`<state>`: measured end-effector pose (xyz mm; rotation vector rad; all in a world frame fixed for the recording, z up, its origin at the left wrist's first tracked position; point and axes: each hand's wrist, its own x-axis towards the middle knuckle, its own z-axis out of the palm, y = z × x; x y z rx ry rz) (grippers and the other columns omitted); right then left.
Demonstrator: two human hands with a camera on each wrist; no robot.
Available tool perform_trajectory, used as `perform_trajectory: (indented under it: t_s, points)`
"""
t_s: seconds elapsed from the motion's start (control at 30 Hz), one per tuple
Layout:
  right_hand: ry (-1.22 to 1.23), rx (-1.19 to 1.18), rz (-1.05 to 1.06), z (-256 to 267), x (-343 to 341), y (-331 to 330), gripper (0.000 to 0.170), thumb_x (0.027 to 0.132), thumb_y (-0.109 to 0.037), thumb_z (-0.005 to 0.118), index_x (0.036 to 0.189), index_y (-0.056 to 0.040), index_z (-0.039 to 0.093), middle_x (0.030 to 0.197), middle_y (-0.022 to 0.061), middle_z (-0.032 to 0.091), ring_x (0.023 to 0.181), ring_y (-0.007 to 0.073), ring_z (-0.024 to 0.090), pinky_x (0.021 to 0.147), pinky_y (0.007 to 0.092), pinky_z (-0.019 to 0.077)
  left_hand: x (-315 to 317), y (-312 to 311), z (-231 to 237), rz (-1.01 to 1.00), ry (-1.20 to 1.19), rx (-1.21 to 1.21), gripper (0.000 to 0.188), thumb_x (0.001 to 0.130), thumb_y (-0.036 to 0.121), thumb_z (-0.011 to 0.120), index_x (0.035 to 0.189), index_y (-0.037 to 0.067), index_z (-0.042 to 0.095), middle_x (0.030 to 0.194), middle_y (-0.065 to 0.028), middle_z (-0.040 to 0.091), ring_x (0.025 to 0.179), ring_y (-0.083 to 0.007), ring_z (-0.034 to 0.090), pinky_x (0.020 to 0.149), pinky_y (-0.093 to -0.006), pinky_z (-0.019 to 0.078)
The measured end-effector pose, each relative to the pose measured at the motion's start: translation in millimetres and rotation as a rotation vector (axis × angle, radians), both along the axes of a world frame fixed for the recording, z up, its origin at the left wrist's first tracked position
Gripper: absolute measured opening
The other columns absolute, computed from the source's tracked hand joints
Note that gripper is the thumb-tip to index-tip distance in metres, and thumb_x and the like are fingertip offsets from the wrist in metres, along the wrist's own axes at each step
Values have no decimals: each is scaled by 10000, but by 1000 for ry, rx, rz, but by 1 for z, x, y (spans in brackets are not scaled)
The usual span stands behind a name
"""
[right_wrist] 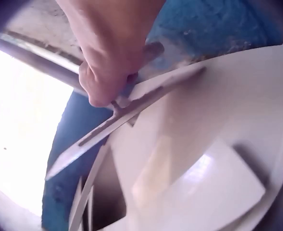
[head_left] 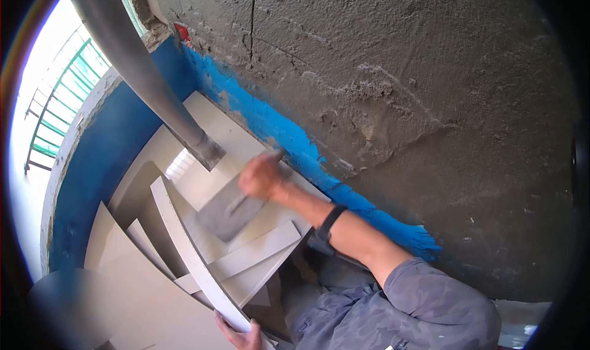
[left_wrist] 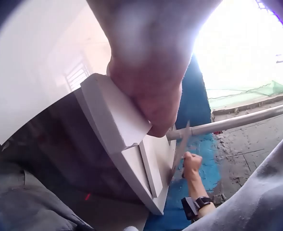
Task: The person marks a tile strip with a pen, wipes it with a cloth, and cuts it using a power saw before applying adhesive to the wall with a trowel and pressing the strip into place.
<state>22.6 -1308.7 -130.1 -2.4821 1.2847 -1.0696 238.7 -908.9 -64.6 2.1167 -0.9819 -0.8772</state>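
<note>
My right hand (head_left: 264, 176) grips the handle of a plastering trowel (head_left: 230, 208). Its flat metal blade, blurred in the head view, lies over pale boards; in the right wrist view the trowel (right_wrist: 119, 118) shows edge-on below the fist. At the bottom of the head view my left hand (head_left: 241, 336) holds the near end of a long white strip (head_left: 195, 258), thumb on one side and fingers on the other. From the left wrist that hand (left_wrist: 153, 103) is seen from behind, over the strip's thick end (left_wrist: 115, 115); its fingertips are mostly hidden.
A grey pipe (head_left: 144, 73) slants down to the boards. Several white cut pieces, among them a flat strip (head_left: 261, 251), lie around. A rough plastered wall (head_left: 399, 86) with a blue band (head_left: 264, 116) stands right; a low blue wall (head_left: 92, 172) and green railing (head_left: 55, 113) stand left.
</note>
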Motion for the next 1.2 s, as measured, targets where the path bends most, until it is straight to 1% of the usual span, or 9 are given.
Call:
perform_trajectory:
  t_s: [0.13, 0.27, 0.3, 0.7, 0.83, 0.97, 1.1, 1.17, 1.2]
  points:
    - [78, 35, -73, -5, 14, 23, 163, 670, -172, 690, 517, -144, 639, 570, 107, 636, 591, 304, 667, 641, 495, 512, 8, 1, -4, -37, 5, -36, 1071, 639, 43, 767, 1580, -67, 267, 1484, -280, 434, 1392, -391, 464, 1191, -467, 360]
    - [179, 23, -114, -6, -2, 28, 192, 680, -157, 692, 503, -137, 620, 574, 110, 639, 590, 292, 676, 650, 504, 517, 8, -2, 9, -53, -31, 66, 1047, 704, 168, 850, 1580, -39, 315, 1506, -282, 449, 1406, -405, 454, 1167, -487, 402]
    - [-7, -57, -127, -1, -11, 11, 216, 687, -169, 685, 486, -140, 609, 570, 107, 639, 570, 291, 669, 635, 498, 508, 9, 1, 8, -37, -15, 76, 1035, 707, 165, 848, 1575, -39, 322, 1500, -278, 454, 1398, -398, 461, 1160, -484, 409]
    - [-22, -36, -235, 5, 2, 9, 187, 710, -142, 702, 536, -99, 649, 639, 115, 672, 640, 312, 675, 649, 485, 512, 16, 4, 8, -43, 0, 88, 1008, 726, 154, 856, 1573, -20, 338, 1479, -261, 467, 1360, -370, 491, 1122, -480, 445]
    - [-11, 19, -261, 14, 33, 38, 288, 813, -224, 746, 579, -68, 683, 662, 149, 677, 686, 336, 693, 745, 495, 541, 16, 1, 13, -67, -50, 109, 1008, 733, 147, 859, 1576, -19, 333, 1480, -260, 466, 1364, -370, 487, 1129, -474, 440]
    - [51, 282, -248, 75, 32, 58, 349, 880, -340, 746, 798, -2, 729, 826, 241, 715, 801, 390, 712, 793, 519, 553, 19, 1, 10, -33, 39, 69, 1014, 744, 142, 858, 1588, -9, 318, 1502, -264, 447, 1377, -376, 479, 1139, -478, 433]
    - [-17, 836, -57, 118, -9, 77, 503, 880, -364, 738, 1073, 87, 630, 880, 294, 704, 854, 450, 707, 868, 498, 561, 15, -5, 12, -11, 74, 13, 1047, 679, 70, 798, 1584, -47, 283, 1483, -271, 445, 1365, -376, 489, 1159, -464, 402]
    - [-163, 939, 37, 115, -34, 96, 477, 898, -300, 734, 1135, 82, 576, 801, 224, 695, 716, 353, 712, 707, 465, 584, 15, -8, 1, -8, 66, -31, 1062, 644, 38, 772, 1574, -75, 273, 1449, -267, 466, 1340, -365, 507, 1157, -448, 398]
    - [-306, 1186, 1, 119, -45, 103, 429, 922, -278, 724, 1129, 64, 568, 774, 182, 676, 653, 291, 688, 612, 435, 566, 17, -7, -10, -8, 48, -38, 1062, 643, 43, 775, 1571, -78, 275, 1437, -262, 476, 1326, -359, 517, 1150, -445, 405]
